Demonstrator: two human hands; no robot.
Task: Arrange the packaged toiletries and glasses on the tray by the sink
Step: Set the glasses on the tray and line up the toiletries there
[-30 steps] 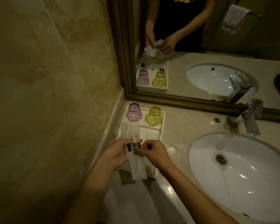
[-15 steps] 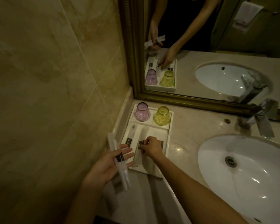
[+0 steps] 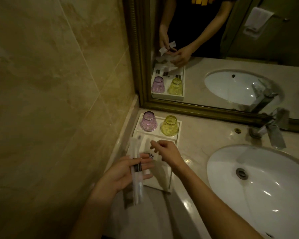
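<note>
A white tray (image 3: 178,133) sits on the counter in the corner by the wall. At its far end a purple glass (image 3: 148,121) and a yellow glass (image 3: 169,125) stand upside down, side by side. My left hand (image 3: 126,171) lies palm up over the tray's near left corner, holding a long clear packaged toiletry (image 3: 136,180) with a dark band. My right hand (image 3: 166,150) hovers over the tray's middle, fingers loosely curled and holding nothing. Flat white packets (image 3: 160,173) lie in the tray beneath it, one showing a dark label (image 3: 151,155).
A white oval sink (image 3: 259,183) fills the counter to the right, with a chrome faucet (image 3: 273,130) behind it. A gold-framed mirror (image 3: 197,107) runs along the back. The marble wall (image 3: 59,100) stands close on the left.
My right hand has lifted off the packets in the tray and now hovers with fingers apart. My left hand with the long packet has shifted slightly right, over the tray corner.
</note>
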